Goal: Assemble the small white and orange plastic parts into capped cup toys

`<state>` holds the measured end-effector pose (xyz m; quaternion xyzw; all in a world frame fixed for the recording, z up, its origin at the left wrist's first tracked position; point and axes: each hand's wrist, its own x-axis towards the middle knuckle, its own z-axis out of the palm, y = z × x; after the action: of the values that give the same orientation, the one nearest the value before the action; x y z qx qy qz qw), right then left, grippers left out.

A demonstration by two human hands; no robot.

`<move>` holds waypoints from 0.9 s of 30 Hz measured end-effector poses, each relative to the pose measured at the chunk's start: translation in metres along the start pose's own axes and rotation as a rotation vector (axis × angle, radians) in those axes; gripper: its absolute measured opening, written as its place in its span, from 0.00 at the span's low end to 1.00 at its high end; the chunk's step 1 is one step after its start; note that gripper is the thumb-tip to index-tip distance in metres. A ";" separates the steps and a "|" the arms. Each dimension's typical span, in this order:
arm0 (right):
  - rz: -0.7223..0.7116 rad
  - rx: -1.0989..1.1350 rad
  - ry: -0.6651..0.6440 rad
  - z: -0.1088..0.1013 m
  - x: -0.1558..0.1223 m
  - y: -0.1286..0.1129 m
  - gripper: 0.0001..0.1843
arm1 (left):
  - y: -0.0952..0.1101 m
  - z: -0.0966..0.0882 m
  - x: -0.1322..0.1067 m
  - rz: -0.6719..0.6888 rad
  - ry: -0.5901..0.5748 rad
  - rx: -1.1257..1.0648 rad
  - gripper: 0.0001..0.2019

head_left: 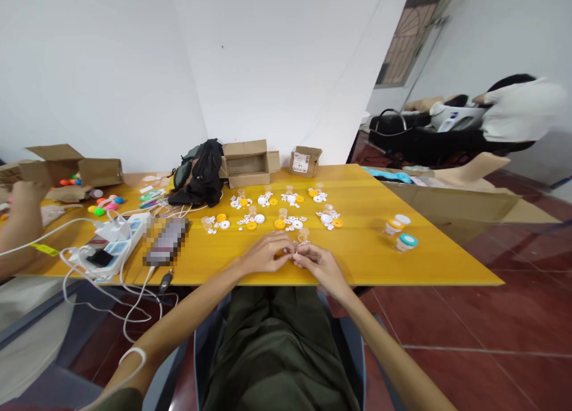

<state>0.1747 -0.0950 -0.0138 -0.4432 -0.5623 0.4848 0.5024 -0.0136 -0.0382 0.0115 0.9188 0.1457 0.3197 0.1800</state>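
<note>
My left hand (269, 253) and my right hand (320, 267) meet just above the front part of the table. Their fingers are pinched together around a small white piece (295, 255), whose exact shape is too small to make out. Right behind my fingers stands a clear plastic cup (303, 234). Past my hands lie several groups of small parts: white discs (260, 218), yellow ring-shaped lids (279, 224), little white spotted pieces (295, 223) and more clear cups (283, 213). Off to the right are a cup with a teal lid (407, 242) and one with a yellow-and-white lid (394, 226).
A power strip (117, 244) with tangled white cables and a blurred phone (166, 242) lie left. Behind are a black bag (201, 173), an open cardboard box (246, 164) and a smaller box (305, 161). A co-worker's arm (22, 226) reaches in at far left; another person (518, 113) sits right.
</note>
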 end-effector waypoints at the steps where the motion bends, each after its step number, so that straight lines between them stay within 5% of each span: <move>1: -0.001 -0.002 0.000 0.000 0.000 0.000 0.21 | 0.000 0.000 0.000 -0.004 -0.001 -0.003 0.08; 18: 0.013 -0.001 0.066 0.000 0.000 0.003 0.25 | -0.003 -0.003 -0.003 -0.051 0.065 0.000 0.08; 27: -0.140 -0.173 0.143 0.011 -0.006 -0.001 0.15 | -0.004 -0.004 -0.001 -0.075 0.044 0.103 0.07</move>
<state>0.1647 -0.1021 -0.0142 -0.4782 -0.5943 0.3654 0.5335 -0.0179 -0.0340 0.0121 0.9135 0.2000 0.3248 0.1412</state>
